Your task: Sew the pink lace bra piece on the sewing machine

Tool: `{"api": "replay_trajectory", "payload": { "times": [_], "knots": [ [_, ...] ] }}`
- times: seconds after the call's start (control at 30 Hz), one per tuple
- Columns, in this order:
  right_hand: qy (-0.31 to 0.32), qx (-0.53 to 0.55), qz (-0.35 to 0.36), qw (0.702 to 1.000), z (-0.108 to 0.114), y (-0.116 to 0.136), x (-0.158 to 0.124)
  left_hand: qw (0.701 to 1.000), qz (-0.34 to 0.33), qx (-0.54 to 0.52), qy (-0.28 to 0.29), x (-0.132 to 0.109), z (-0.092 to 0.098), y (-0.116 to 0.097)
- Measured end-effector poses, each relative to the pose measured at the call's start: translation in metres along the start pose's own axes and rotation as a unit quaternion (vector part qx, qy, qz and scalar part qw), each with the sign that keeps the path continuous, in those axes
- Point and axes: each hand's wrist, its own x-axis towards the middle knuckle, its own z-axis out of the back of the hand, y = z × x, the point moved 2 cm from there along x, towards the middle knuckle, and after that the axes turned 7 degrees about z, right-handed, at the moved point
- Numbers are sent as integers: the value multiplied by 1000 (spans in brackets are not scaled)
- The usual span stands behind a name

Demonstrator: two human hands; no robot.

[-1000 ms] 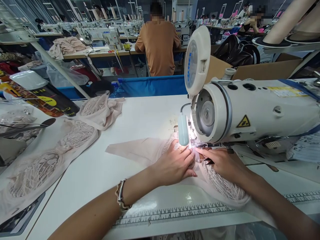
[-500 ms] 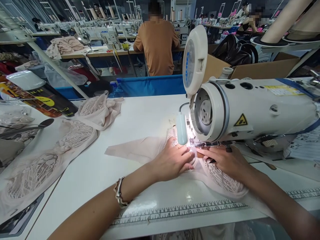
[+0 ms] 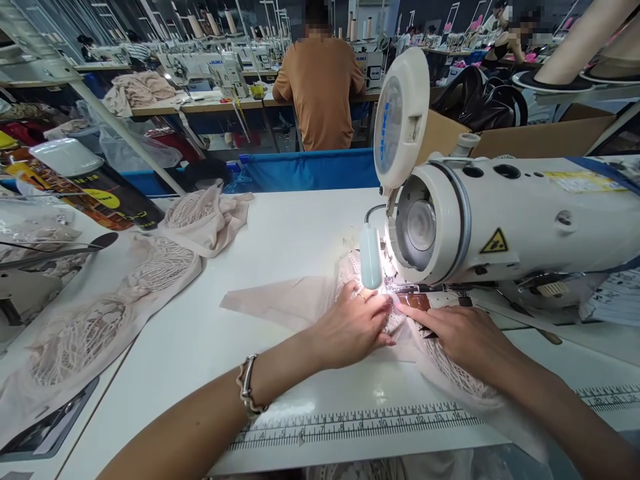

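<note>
Pale pink lace fabric (image 3: pixel 350 270) lies under the head of a white sewing machine (image 3: pixel 530 213), close to the lit needle area. My left hand (image 3: pixel 353 327) rests on this fabric left of the needle area, its fingers bent and pressed together on the cloth. On the other side, my right hand (image 3: pixel 457 337) stretches its index finger to the fabric near the needle. Its remaining fingers curl under the palm, where a small dark pointed tool (image 3: pixel 429 332) pokes out, partly hidden. A pale blue-green lamp (image 3: pixel 371 259) hangs just above my left fingers.
More lace pieces (image 3: pixel 160 267) trail along the table's left side, beside a black spray can (image 3: pixel 120 193). A printed ruler (image 3: pixel 360 425) runs along the front edge. The machine's round cover (image 3: pixel 403 120) stands open. A person in a brown shirt (image 3: pixel 320 93) sits ahead.
The view has shifted slightly, moving the scene right. My right index finger now points out straighter, with the other fingers drawn back. The disc inside the machine's end looks smoothed, as if turning.
</note>
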Motion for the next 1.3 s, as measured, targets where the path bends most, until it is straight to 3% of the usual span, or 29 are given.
{"api": "replay_trajectory", "payload": {
  "times": [0.13, 0.37, 0.47, 0.63, 0.87, 1.1, 1.3],
  "knots": [
    [15, -3, -25, 1000, -6, -6, 5, 1000, 12, -5, 15, 0, 2, 2],
    [-23, 17, -40, 999, -23, -14, 6, 999, 34, -13, 21, 1, 2, 5],
    [-60, -9, -14, 998, -15, -11, 0, 1000, 20, -8, 6, 1, -2, 4],
    [-129, -8, 103, 986, -4, -5, -9, 1000, -13, 2, -22, 0, 1, 1],
    [-160, -36, 99, 981, -11, -8, -4, 1000, 3, 9, 8, 0, 4, 2],
    [-151, -40, 73, 985, -25, -17, 2, 999, 22, -17, 16, 1, 3, 8],
    [-105, -25, 28, 994, -33, -21, 7, 998, 51, -8, 34, 3, 3, 16]
  ]
}}
